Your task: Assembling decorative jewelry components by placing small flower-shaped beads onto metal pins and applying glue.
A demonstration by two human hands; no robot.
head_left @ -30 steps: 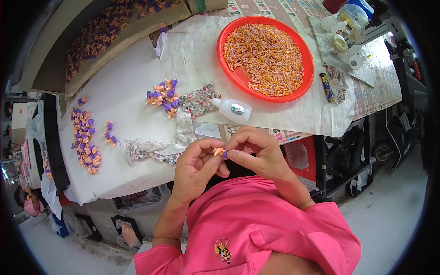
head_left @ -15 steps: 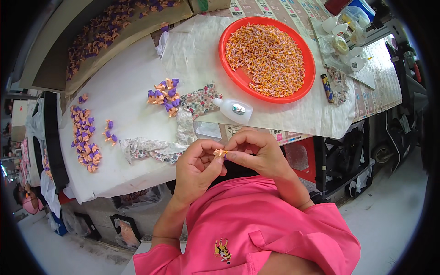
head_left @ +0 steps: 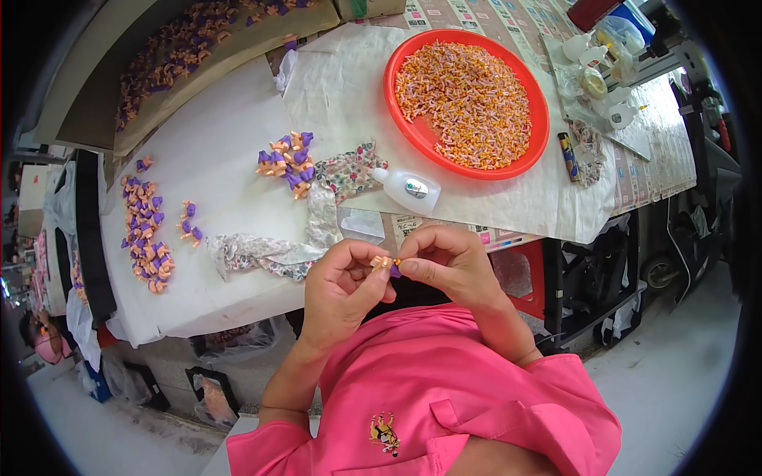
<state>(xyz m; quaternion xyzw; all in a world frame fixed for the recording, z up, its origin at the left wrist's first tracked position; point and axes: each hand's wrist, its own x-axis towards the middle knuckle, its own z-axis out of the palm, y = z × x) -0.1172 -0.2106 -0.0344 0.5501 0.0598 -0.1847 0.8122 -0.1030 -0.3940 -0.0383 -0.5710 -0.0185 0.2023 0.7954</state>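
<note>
Close in front of my body, my left hand (head_left: 340, 289) pinches a small peach-and-purple figurine piece (head_left: 383, 262) between thumb and fingertips. My right hand (head_left: 456, 274) meets it from the other side, thumb and forefinger closed at a tiny orange piece (head_left: 398, 261) against the figurine. Whether the right fingertips grip that piece or only press it is hard to see. Beyond the hands, a white squeeze bottle (head_left: 409, 190) lies on its side, its nozzle over a flowered cloth (head_left: 345, 174). A red round tray (head_left: 542, 119) holds many small orange and pale pink pieces.
A pile of peach-and-purple figurine pieces (head_left: 290, 163) lies left of the bottle, and a longer group (head_left: 144, 238) lines the table's left side. More fill a box (head_left: 230, 67) at the back left. A dark tube (head_left: 568, 156) and white bottles (head_left: 619, 115) stand at the right.
My right fingertips have drawn slightly back from the figurine piece, so its purple part and the orange piece show more. My left hand keeps its pinch.
</note>
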